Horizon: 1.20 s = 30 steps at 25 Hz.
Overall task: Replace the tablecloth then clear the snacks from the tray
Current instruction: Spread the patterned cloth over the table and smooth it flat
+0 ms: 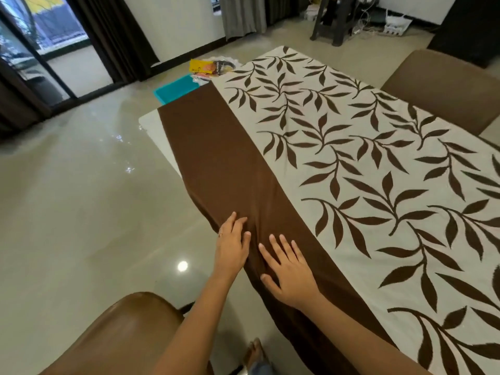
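Note:
A cream tablecloth (351,136) with brown leaf print and a plain brown border (216,147) covers the table. My left hand (233,240) lies flat on the brown border at the table's near-left edge, fingers apart, a ring on one finger. My right hand (288,270) rests palm down on the same border just right of it, fingers spread. Neither hand holds anything. Past the table's far-left side lies a teal tray (176,90). Beyond it are snack packets (209,67), one of them yellow.
A bare white corner of the table (154,128) shows at the left where the cloth stops. A brown chair (121,334) stands at my near left and another (443,87) at the far right. A dark stool (334,20) and cables sit by the back wall. The floor is glossy tile.

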### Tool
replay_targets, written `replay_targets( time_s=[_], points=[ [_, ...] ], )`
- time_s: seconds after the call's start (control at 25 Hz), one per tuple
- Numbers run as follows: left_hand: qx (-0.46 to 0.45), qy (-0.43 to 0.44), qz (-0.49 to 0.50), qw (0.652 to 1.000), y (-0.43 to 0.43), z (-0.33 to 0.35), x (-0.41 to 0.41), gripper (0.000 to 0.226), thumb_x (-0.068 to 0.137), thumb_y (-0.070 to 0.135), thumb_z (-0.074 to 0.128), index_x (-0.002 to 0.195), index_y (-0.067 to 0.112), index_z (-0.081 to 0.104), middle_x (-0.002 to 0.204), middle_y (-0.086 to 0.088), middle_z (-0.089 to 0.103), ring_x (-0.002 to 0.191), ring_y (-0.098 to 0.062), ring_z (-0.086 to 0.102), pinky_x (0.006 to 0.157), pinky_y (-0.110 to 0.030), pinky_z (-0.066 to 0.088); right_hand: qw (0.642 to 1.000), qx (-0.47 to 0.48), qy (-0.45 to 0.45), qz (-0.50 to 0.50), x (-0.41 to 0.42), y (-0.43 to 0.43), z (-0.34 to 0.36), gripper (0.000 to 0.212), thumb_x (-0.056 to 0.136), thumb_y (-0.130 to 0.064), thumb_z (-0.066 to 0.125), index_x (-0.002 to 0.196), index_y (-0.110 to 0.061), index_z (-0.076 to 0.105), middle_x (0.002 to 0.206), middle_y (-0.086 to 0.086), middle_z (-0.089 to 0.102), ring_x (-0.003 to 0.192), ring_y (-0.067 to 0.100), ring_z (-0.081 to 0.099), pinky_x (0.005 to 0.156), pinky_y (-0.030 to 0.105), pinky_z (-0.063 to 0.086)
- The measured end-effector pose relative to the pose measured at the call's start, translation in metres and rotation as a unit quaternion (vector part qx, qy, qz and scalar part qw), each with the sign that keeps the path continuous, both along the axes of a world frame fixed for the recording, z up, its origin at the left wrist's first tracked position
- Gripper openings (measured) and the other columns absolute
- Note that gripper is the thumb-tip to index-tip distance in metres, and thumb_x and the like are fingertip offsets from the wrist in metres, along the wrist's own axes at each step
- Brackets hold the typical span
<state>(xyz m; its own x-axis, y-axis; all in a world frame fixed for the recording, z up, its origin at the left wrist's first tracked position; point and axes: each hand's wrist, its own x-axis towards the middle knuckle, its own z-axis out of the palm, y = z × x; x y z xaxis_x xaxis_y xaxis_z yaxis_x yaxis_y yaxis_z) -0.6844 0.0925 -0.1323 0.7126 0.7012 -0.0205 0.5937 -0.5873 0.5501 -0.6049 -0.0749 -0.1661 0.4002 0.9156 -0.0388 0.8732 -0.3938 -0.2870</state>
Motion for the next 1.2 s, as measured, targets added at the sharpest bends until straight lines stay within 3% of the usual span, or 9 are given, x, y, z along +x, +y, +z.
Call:
replay_targets(
  time_s=[0.12,0.24,0.36,0.48,0.64,0.84,0.96,1.08,1.2],
  points=[
    [0.015,0.06,-0.066,0.996,0.038,0.003,0.013,0.045,0.101,0.025,0.042,0.145,0.021,0.036,0.158,-0.004,0.022,0.145,-0.024,0.018,0.117,-0.038,0.019,1.0,-0.002,0.008,-0.019,-0.009,0.005,0.011,0.058,0.091,-0.065,0.034,0.143,-0.04,0.037,0.148,-0.003,0.043,0.139,0.024,0.037,0.115,0.045,0.026],
    [0.035,0.111,-0.112,0.987,0.075,0.001,0.028,0.054,0.102,0.033,0.035,0.152,0.024,0.017,0.161,-0.004,0.007,0.148,-0.026,0.005,0.118,-0.04,0.005,0.996,0.042,0.042,-0.07,0.008,0.045,0.025,0.045,0.092,-0.054,0.04,0.125,-0.028,0.055,0.124,-0.005,0.058,0.117,0.018,0.053,0.101,0.037,0.045],
    [0.048,0.15,-0.127,0.979,0.112,-0.009,0.037,0.058,0.102,0.043,0.028,0.153,0.027,0.006,0.161,-0.003,0.0,0.148,-0.027,-0.002,0.117,-0.042,-0.002,0.991,0.076,0.056,-0.099,0.038,0.109,0.024,0.051,0.097,-0.041,0.039,0.142,-0.017,0.043,0.147,0.001,0.043,0.14,0.018,0.033,0.117,0.035,0.024],
    [0.045,0.133,-0.13,0.981,0.139,-0.017,0.041,0.057,0.102,0.043,0.028,0.153,0.028,0.008,0.161,-0.004,0.001,0.148,-0.026,-0.002,0.117,-0.042,-0.003,0.994,0.047,0.069,-0.075,0.06,0.165,0.015,0.058,0.1,-0.038,0.037,0.152,-0.015,0.023,0.16,0.004,0.017,0.148,0.017,0.005,0.118,0.032,0.0],
    [0.053,0.129,-0.123,0.983,0.164,-0.018,0.034,0.058,0.102,0.045,0.026,0.153,0.027,0.008,0.161,-0.004,0.003,0.148,-0.023,-0.001,0.117,-0.038,-0.004,0.997,0.007,-0.004,-0.08,0.056,0.199,0.001,0.062,0.098,-0.046,0.03,0.152,-0.016,0.022,0.159,0.006,0.021,0.148,0.021,0.012,0.118,0.038,0.005],
    [0.065,0.14,-0.12,0.981,0.167,-0.016,0.008,0.063,0.095,0.059,0.014,0.152,0.032,0.01,0.159,0.002,0.015,0.147,-0.018,0.014,0.116,-0.032,-0.003,0.995,0.038,0.007,-0.088,0.058,0.212,0.003,0.047,0.088,-0.047,0.046,0.126,-0.022,0.058,0.129,0.001,0.06,0.12,0.022,0.055,0.1,0.038,0.042],
    [0.092,0.116,-0.086,0.985,0.176,-0.007,0.008,0.067,0.096,0.061,0.018,0.149,0.022,0.032,0.137,0.004,0.055,0.127,-0.015,0.05,0.112,-0.036,0.024,0.994,0.102,0.038,-0.016,0.083,0.238,0.018,0.024,0.091,-0.036,0.048,0.102,-0.022,0.063,0.098,-0.005,0.062,0.092,0.017,0.059,0.077,0.022,0.041],
    [0.123,0.095,-0.084,0.984,0.204,0.006,0.033,0.067,0.095,0.061,0.017,0.134,0.019,0.051,0.12,0.003,0.065,0.111,-0.015,0.059,0.103,-0.034,0.035,0.992,0.122,0.039,-0.014,0.12,0.284,0.025,0.031,0.094,-0.026,0.049,0.121,-0.015,0.059,0.123,0.004,0.059,0.116,0.022,0.055,0.093,0.03,0.045],
    [0.098,0.06,-0.046,0.992,0.242,0.018,0.065,0.055,0.097,0.055,0.029,0.131,0.017,0.052,0.13,0.001,0.058,0.12,-0.017,0.053,0.103,-0.033,0.037,0.995,0.0,0.064,-0.079,0.143,0.332,0.029,0.063,0.098,-0.042,0.044,0.151,-0.014,0.024,0.159,0.008,0.018,0.147,0.027,0.014,0.117,0.038,0.014]
  ],
)
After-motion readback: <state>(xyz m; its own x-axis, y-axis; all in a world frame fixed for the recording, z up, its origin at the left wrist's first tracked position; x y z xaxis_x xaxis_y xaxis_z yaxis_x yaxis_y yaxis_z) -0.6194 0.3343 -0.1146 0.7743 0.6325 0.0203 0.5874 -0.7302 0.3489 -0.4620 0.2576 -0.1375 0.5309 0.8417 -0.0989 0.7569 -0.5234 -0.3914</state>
